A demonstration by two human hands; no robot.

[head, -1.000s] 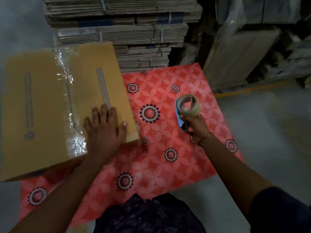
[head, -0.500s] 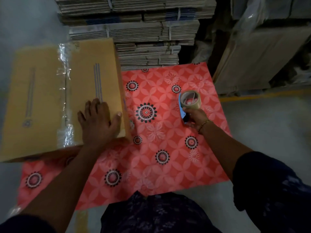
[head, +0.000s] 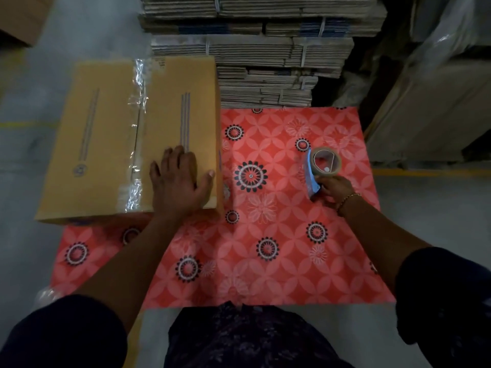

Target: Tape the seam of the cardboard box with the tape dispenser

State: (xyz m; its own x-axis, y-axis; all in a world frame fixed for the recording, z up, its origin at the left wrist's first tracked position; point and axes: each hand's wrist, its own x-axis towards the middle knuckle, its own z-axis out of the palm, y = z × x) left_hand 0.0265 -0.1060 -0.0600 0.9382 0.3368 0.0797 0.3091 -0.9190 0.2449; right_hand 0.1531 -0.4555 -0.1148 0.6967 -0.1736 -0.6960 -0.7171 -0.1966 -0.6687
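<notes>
Head view: left hand [head: 180, 179] flat, open on cardboard box [head: 106, 144]; its seam [head: 136, 139] runs front-to-back, well left of right hand [head: 333, 189] gripping tape dispenser [head: 322, 166].

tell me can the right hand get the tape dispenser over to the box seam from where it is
Probably yes. The right hand holds the tape dispenser over the bare red mat; only the left hand, flat on the cardboard box beside the seam, sits nearby.

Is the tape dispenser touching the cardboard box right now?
Apart. The head view shows the tape dispenser in the right hand, with a stretch of red patterned mat between it and the cardboard box.
</notes>
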